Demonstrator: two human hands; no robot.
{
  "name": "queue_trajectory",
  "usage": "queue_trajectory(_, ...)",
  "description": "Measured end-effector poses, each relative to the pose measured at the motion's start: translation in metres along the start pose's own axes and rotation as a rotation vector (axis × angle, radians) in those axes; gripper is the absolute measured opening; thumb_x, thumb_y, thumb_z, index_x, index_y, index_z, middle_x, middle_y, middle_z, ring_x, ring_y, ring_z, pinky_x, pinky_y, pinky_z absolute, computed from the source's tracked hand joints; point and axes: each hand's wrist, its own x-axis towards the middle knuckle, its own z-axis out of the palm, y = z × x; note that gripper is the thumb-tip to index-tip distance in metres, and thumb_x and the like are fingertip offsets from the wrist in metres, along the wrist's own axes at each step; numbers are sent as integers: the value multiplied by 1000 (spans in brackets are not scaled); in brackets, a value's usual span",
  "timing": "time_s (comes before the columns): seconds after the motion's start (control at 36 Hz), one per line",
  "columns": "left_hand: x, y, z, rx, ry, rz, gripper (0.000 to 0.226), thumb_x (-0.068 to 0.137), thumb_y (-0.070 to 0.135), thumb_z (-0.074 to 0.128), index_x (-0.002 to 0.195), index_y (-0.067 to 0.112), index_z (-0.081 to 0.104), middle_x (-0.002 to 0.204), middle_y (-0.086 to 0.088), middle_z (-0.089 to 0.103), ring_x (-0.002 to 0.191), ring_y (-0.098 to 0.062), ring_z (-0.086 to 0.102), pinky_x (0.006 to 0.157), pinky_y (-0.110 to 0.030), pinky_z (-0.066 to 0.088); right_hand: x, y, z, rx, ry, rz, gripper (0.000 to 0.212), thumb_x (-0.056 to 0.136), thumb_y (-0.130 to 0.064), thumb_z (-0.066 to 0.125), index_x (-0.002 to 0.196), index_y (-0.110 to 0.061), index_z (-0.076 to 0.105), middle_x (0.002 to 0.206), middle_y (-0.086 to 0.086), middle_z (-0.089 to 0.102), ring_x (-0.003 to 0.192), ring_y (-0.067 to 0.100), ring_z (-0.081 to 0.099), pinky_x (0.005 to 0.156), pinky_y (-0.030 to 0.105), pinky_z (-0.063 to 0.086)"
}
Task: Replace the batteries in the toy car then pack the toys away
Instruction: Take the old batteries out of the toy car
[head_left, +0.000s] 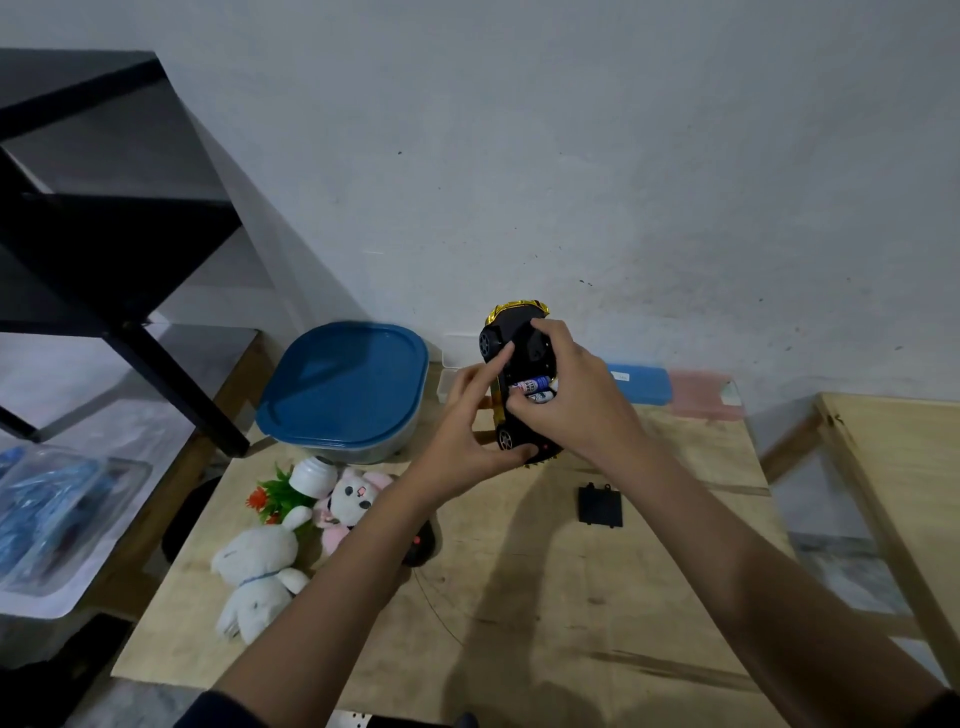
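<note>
Battery stage unfinished: left hand (467, 426) grips upturned toy car (511, 384), right hand (566, 395) pinches batteries (532, 387) in the bay, cover (600, 505) off on table (571, 623), plush toys (291, 540) unpacked.

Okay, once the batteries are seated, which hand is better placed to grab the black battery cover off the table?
The right hand, probably. The battery cover lies on the table just below it on that side, while the left hand grips the toy car across its underside, steadying it.
</note>
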Motion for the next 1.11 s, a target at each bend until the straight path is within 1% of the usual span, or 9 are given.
queue_trajectory(0.08,0,2,-1,-13,-13,17,99,71,13,82,140,52,24,132,6,33,121,-9,45,89,-27,54,1,-1,0,-4,20,36,63,70,-34,62,123,-34,27,100,5,59,89,24,56,72,41,53)
queue_trajectory(0.53,2,4,3,-7,-32,39,101,66,13,85,138,51,26,130,6,32,113,-8,49,81,-17,54,-5,-3,-4,45,55,41,58,70,-23,64,121,-23,35,91,0,58,88,17,47,68,34,49)
queue_trajectory(0.67,3,4,1,-31,-45,31,101,66,12,85,138,52,26,131,5,32,116,-12,49,84,-23,55,-4,1,-5,77,39,30,58,72,-25,61,123,-26,34,96,0,61,95,20,49,73,35,50)
queue_trajectory(0.72,3,4,0,-15,-45,33,101,67,13,85,138,53,25,130,5,33,117,-12,48,85,-23,55,-4,2,-5,94,59,24,58,72,-26,61,124,-25,36,94,-1,61,88,21,54,71,35,52)
queue_trajectory(0.81,5,3,-3,5,-52,16,102,66,18,85,138,57,23,130,9,34,118,-11,47,93,-36,53,-3,4,-4,75,78,11,58,73,-30,62,126,-24,40,89,-3,59,77,19,54,65,29,45)
queue_trajectory(0.92,8,4,-6,-47,-54,-29,102,66,20,86,138,57,24,135,11,34,119,-13,49,92,-44,53,-5,4,-2,-45,115,-38,52,79,-35,62,128,-27,46,127,-4,54,102,17,56,76,30,46)
queue_trajectory(0.97,9,3,-8,-68,-52,-36,102,66,20,86,139,56,24,137,11,33,119,-14,50,90,-45,54,-7,4,-2,-122,171,-73,41,79,-38,63,118,-28,55,135,-7,43,84,14,59,65,26,46)
queue_trajectory(1.03,10,4,-10,-74,-58,-36,102,66,19,86,140,55,24,139,10,32,118,-12,51,90,-42,54,-8,5,-2,-138,213,-113,29,78,-38,66,104,-26,61,128,-5,44,59,12,51,52,22,39)
queue_trajectory(1.11,11,4,-13,-71,-68,-31,103,67,16,85,141,53,24,139,11,32,114,-8,52,91,-35,54,-7,9,-3,-135,205,-203,18,80,-36,67,92,-22,65,116,-1,47,49,11,45,45,22,39)
